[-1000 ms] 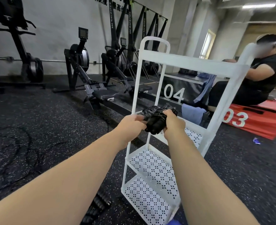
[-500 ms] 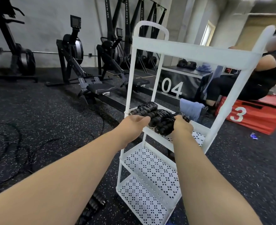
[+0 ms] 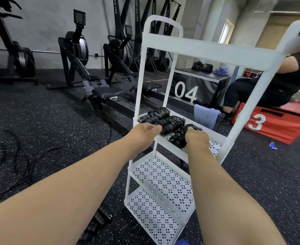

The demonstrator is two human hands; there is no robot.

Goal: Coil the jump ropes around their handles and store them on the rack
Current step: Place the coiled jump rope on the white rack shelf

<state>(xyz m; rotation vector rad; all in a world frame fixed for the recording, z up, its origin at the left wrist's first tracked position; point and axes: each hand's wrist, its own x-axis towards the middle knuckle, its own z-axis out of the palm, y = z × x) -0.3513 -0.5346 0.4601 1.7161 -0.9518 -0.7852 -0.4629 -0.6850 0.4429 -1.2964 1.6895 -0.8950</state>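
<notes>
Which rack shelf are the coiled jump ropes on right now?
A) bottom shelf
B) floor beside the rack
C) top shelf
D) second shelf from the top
D: three coiled jump ropes lie side by side on the white rack's second shelf from the top, with the left hand and right hand at its front edge; the perforated shelves below hold nothing visible.

two black rowing machines with small screens point(image 3: 85, 68) stand by the grey wall. tall black ski machines point(image 3: 137, 20) lean up behind them. a black box with a white "04" point(image 3: 195, 85) sits near a red box with a white "3" point(image 3: 273, 121). a person in black clothes point(image 3: 278, 82) sits on the red box. a blue cloth point(image 3: 205, 115) hangs near the black box. the floor is black speckled rubber point(image 3: 48, 121).
</notes>
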